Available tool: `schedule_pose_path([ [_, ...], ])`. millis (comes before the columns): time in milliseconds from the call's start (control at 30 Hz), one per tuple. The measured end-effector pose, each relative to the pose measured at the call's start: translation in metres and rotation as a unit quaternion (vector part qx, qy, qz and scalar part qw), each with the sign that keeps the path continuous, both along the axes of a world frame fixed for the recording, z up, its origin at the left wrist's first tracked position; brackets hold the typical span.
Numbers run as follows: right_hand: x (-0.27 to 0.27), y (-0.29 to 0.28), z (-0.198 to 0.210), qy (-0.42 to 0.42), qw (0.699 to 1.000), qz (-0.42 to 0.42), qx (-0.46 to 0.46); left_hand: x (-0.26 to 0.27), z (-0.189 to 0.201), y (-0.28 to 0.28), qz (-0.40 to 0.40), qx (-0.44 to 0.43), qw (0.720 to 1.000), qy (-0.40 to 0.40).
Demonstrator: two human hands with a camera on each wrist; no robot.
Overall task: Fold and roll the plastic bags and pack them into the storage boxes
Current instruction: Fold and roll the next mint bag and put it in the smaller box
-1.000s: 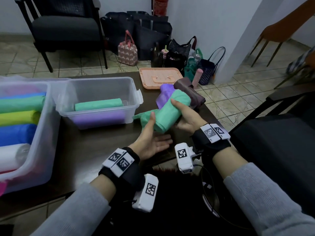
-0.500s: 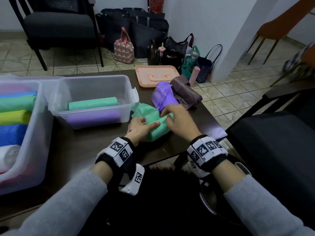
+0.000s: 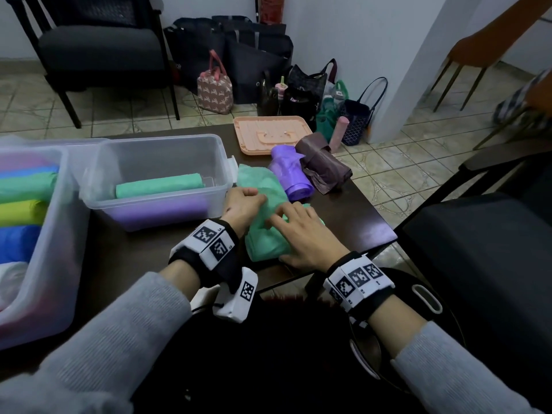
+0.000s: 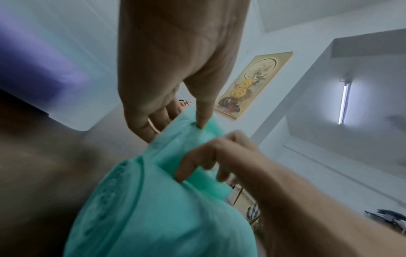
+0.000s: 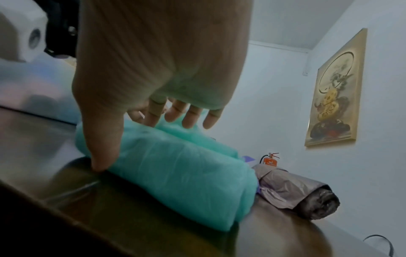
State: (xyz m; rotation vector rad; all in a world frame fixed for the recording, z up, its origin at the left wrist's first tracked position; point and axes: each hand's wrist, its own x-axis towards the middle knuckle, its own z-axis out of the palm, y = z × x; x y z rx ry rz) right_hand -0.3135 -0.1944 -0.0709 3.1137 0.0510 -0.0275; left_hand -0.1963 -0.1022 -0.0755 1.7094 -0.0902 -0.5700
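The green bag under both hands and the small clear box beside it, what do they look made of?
Crumpled green bag: thin plastic film by the look, soft matte sheen, fine wrinkles, bunching under the fingers. Small clear storage box: apparently rigid translucent plastic, frosted; rolls inside show through its walls.

My grey knit sleeves (image 3: 98,348), black wrist straps (image 3: 191,258) with white checker-marked tags (image 3: 357,277), white camera block (image 3: 239,297) under my left wrist.
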Motion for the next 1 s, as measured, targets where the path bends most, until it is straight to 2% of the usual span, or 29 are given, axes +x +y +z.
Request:
schedule_pose_path([
  [67,-0.001,0.001,-0.004,0.001,1.0,0.005,0.003,0.003,0.004,-0.004,0.012,-0.006,1.0,0.017],
  [133,0.0,0.0,-0.004,0.025,0.998,-0.019,0.058,0.007,0.007,-0.008,0.028,-0.005,1.0,-0.012],
  [200,0.004,-0.001,-0.001,0.044,0.993,-0.038,0.099,0.008,0.008,-0.009,0.04,0.006,0.997,-0.07],
  [267,0.009,0.0,0.002,0.066,0.994,-0.04,0.082,0.004,0.013,-0.008,0.04,0.071,0.984,-0.161],
  [333,0.012,0.001,0.005,0.099,0.993,-0.039,0.049,0.005,0.015,-0.009,0.048,0.089,0.973,-0.207],
  [400,0.013,0.0,0.006,0.133,0.988,-0.047,0.058,0.007,0.024,-0.012,0.053,0.08,0.974,-0.205],
  [600,0.008,-0.005,0.001,0.183,0.966,-0.072,0.165,0.023,0.052,-0.032,0.066,0.087,0.974,-0.197],
  [733,0.008,-0.01,-0.001,0.213,0.953,-0.076,0.201,0.029,0.067,-0.042,0.051,0.108,0.957,-0.265],
  [800,0.008,-0.011,0.0,0.216,0.953,-0.069,0.202,0.028,0.065,-0.046,0.005,0.164,0.947,-0.275],
  [867,0.008,-0.012,0.002,0.211,0.954,-0.061,0.204,0.026,0.058,-0.045,-0.112,0.273,0.932,-0.209],
  [933,0.009,-0.012,0.001,0.194,0.958,-0.056,0.204,0.021,0.046,-0.04,-0.222,0.349,0.905,-0.103],
  [1000,0.009,-0.012,-0.001,0.173,0.966,-0.053,0.186,0.018,0.033,-0.035,-0.264,0.416,0.866,-0.09],
])
